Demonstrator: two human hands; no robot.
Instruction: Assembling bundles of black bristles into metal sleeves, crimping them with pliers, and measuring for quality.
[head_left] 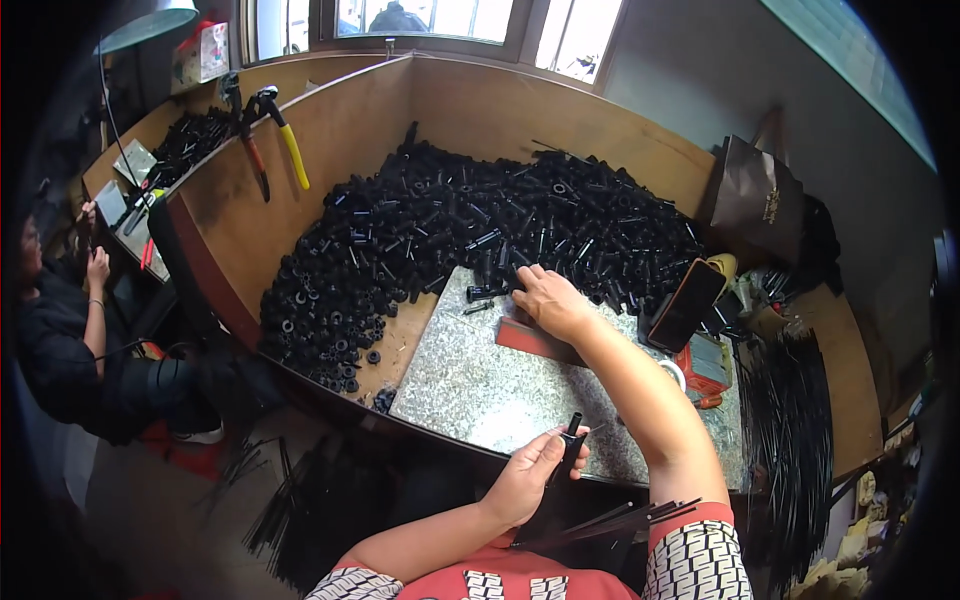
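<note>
Head view: black tube (572, 440) upright within left hand (528, 477).

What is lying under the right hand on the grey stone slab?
Under the right hand a red flat bar lies on the stone slab, near the pile of black parts. The hand covers the bar's far edge.
</note>
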